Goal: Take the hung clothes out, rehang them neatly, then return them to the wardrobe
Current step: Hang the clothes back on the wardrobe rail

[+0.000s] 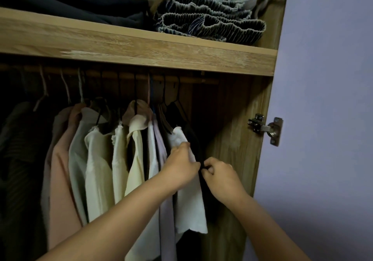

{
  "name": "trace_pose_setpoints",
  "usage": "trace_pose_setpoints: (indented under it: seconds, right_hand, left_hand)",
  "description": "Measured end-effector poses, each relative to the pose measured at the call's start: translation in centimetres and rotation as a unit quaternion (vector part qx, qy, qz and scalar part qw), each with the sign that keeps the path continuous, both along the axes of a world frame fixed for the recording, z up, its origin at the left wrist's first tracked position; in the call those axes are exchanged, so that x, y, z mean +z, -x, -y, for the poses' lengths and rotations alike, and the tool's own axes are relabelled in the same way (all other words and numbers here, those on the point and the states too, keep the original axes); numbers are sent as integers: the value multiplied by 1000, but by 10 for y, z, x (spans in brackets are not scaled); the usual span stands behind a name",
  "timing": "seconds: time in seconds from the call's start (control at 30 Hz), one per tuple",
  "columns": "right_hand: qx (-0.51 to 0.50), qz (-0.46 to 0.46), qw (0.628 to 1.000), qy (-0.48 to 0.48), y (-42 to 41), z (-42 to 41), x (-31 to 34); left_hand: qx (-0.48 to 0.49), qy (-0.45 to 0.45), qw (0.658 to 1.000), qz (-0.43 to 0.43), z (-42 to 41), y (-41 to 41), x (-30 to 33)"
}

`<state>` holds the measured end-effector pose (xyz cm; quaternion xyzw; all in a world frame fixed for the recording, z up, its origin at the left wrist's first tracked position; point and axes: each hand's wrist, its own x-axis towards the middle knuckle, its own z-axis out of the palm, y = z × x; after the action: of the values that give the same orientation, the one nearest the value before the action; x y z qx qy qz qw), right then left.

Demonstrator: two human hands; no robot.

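Several garments hang on a wooden rail [207, 81] inside the wardrobe: dark ones at the left, a pink one [60, 180], then cream and white shirts [96, 170]. At the right end hang a white garment [189, 206] and a black garment [193, 137] behind it. My left hand [181, 166] grips the white garment's upper edge. My right hand [220, 177] pinches the black garment just to the right of it. Both garments stay on dark hangers [177, 103] on the rail.
A wooden shelf [141, 46] above the rail carries folded dark clothes [70, 0] and ruffled denim pieces [210, 18]. The wardrobe's right side panel [238, 139] carries a metal hinge [266, 128]. A lilac wall [327, 99] lies to the right.
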<state>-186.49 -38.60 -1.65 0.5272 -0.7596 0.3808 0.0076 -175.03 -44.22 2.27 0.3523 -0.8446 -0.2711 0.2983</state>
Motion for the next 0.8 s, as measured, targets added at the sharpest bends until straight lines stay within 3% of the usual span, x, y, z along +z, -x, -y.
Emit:
trace_pose_setpoints:
  seconds: [0.17,0.53,0.8]
  right_hand:
    - [29,-22,998,-60,-15,-44,-13]
    - [106,-95,976,-163,-64,-163,-55]
    - [118,-73,972,-189,-89,-224,-72]
  left_hand:
    - [-10,12,1000,13,-34,-27,-20]
    - [33,23,988,152,-140,-86,-89]
    - [3,43,969,243,-187,-118,-111]
